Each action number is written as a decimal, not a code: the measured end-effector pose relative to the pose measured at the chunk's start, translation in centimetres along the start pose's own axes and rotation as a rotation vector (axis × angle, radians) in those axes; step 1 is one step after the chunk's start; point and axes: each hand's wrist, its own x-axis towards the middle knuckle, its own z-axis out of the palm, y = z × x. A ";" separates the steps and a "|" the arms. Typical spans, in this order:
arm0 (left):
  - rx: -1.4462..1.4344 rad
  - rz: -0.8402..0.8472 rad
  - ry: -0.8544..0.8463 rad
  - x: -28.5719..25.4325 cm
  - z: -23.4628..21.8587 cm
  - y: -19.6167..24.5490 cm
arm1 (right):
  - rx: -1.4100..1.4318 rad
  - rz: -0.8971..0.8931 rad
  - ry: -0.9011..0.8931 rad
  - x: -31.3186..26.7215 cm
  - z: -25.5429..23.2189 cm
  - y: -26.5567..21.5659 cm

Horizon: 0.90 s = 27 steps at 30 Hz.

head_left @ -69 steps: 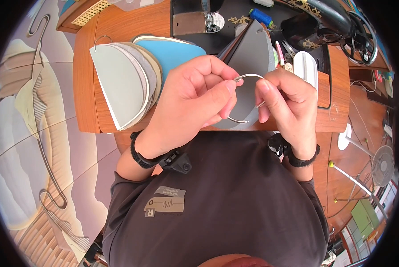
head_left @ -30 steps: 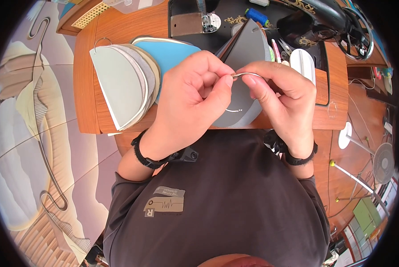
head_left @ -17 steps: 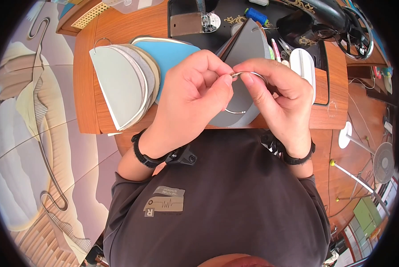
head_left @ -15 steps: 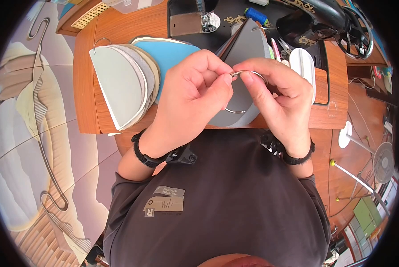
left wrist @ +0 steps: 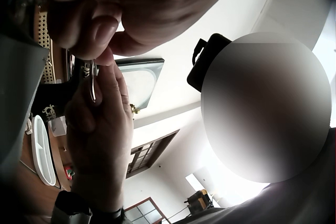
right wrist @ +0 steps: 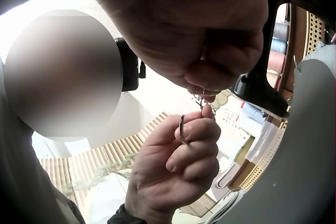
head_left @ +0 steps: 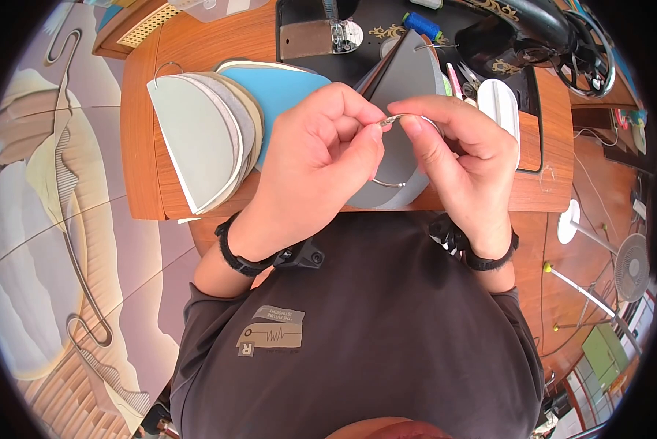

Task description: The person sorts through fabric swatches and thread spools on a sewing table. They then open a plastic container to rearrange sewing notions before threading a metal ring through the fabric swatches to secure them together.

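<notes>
Between the two hands is a thin metal ring (head_left: pixel 392 184), its upper part and a lower curved end showing in the head view. The left hand (head_left: pixel 310 150) pinches the ring's small joint between thumb and index finger. Close beside it, the right hand (head_left: pixel 471 146) holds the upper arc with thumb and index finger. Fingers hide much of the ring. In the left wrist view a narrow piece of metal ring (left wrist: pixel 94 85) shows by the right hand (left wrist: pixel 102 134). Its curved end (right wrist: pixel 182 129) lies against the left hand (right wrist: pixel 181 166) in the right wrist view.
Dark grey rounded sheets (head_left: pixel 398 95) lie beneath the hands. At the left are pale sheets on a ring (head_left: pixel 196 139) and a blue sheet (head_left: pixel 277 91). A black sewing machine (head_left: pixel 519 29), blue thread spool (head_left: pixel 423 26) and white tray (head_left: pixel 498 110) stand behind and right.
Since the earliest frame, the right hand has moved left and its fingertips have come closer to the left hand's. Less of the ring shows. The latest head frames differ only by small finger shifts.
</notes>
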 end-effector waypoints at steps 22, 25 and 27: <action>0.063 -0.065 -0.017 -0.1 -0.2 0.0 | -0.086 -0.048 -0.085 0.3 -0.5 0.1; 0.096 -0.088 -0.062 -0.3 -0.5 -0.1 | -0.117 -0.018 -0.185 0.7 -1.3 0.2; 0.148 -0.120 -0.105 -0.4 -0.7 0.3 | -0.105 0.000 -0.233 0.8 -1.6 0.3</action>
